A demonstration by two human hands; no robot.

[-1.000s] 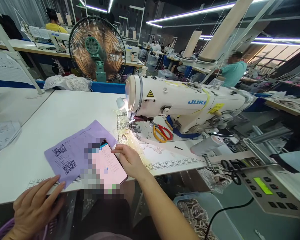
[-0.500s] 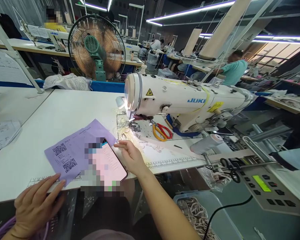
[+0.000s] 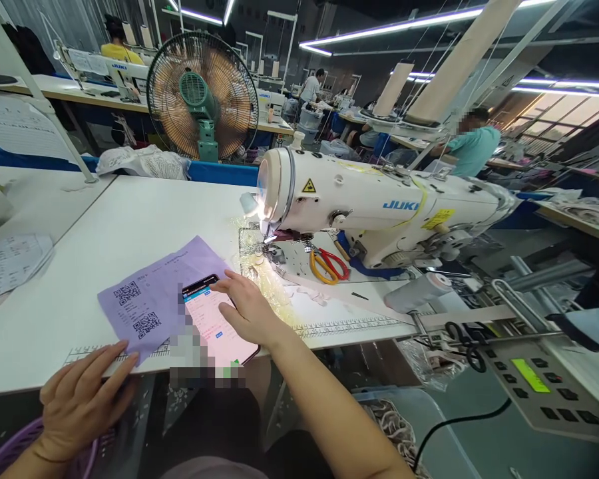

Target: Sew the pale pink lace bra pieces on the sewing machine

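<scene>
A phone (image 3: pixel 218 326) with a pink screen lies on a purple paper sheet (image 3: pixel 152 299) with QR codes, near the front edge of the white sewing table (image 3: pixel 130 226). My right hand (image 3: pixel 247 309) rests over the phone's right side with fingers stretched flat and the forefinger reaching onto the upper screen. My left hand (image 3: pixel 80 399) sits at the table's front edge, fingers spread, fingertips touching the paper's lower corner. A purple basket rim (image 3: pixel 10 452) shows under that hand.
A white JUKI sewing machine (image 3: pixel 369 206) stands to the right with its lamp lit. Red and yellow scissors (image 3: pixel 327 266) lie under its arm. A control panel (image 3: pixel 539 382) sits at the right. A standing fan (image 3: pixel 202 96) and other workers are behind.
My right hand has slid left from the phone's right edge onto its screen. The camera has shifted slightly. My left hand stays at the table edge.
</scene>
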